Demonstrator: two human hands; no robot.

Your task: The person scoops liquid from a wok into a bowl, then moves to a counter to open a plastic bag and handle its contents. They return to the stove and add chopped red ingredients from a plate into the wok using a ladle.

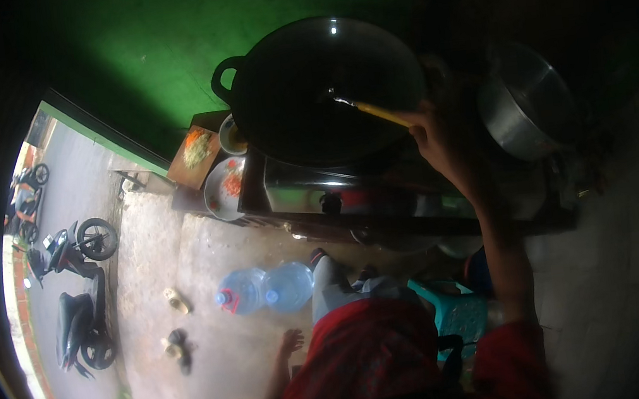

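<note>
A large dark wok [330, 134] with a loop handle sits on a gas stove [300, 187]. My right hand [426, 130] is closed around the yellow handle of a metal utensil [377, 113], whose head reaches down into the wok; the wok's inside is too dark to make out. Low beside my body, my left hand [292, 341] hangs with its fingers loosely apart, holding nothing. Left of the stove are a wooden board [185, 175] with chopped orange and pale pieces, a small bowl [229, 136], and a floral plate [216, 190] with chopped red pieces.
A deep aluminium pot [512, 115] stands right of the wok. Two large water bottles [291, 287] are on the floor near my legs, beside a teal plastic stool [460, 316]. Sandals [176, 301] lie on the concrete. A motorcycle [78, 324] stands outside, and a green wall [152, 47] rises behind the stove.
</note>
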